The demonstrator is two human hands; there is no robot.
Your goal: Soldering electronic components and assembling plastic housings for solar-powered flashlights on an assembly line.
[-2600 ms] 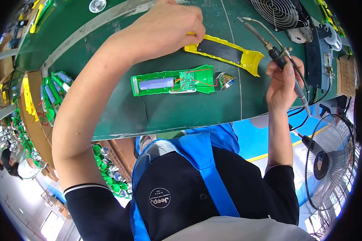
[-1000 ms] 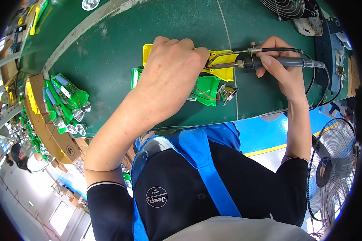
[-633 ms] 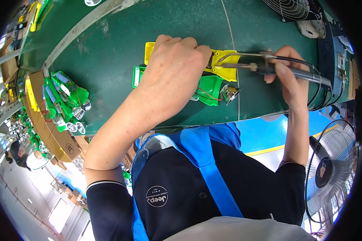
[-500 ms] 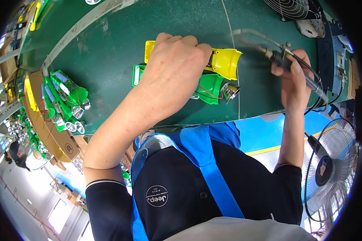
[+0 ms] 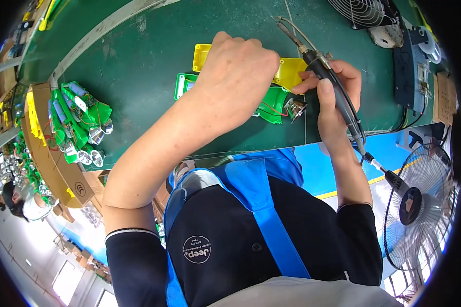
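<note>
My left hand [image 5: 241, 77] is curled, knuckles up, over a yellow plastic half-shell [image 5: 289, 73]; its fingertips and whatever they grip are hidden beneath it. Below that shell lies a green half-shell [image 5: 272, 105] with a red wire and a silver reflector [image 5: 294, 109] at its right end. My right hand [image 5: 339, 94] is closed around a black-handled soldering iron [image 5: 322, 69] with a thin feed tube along it. The iron's tip points up and left, above the bench, apart from the shells. Fingers of my right hand are at the yellow shell's right end.
On the green bench [image 5: 148, 56], several green lamp assemblies [image 5: 79, 120] are heaped at the left beside a cardboard box [image 5: 56, 153]. A blue-grey unit with a wire spool [image 5: 412, 71] stands at the right. One fan [image 5: 361, 10] sits at the back; another fan [image 5: 415, 204] is at the lower right.
My right hand has brought the soldering iron leftward to the yellow shell's right end. My left hand has moved slightly up and right; the shells' left ends have shifted slightly the same way.
</note>
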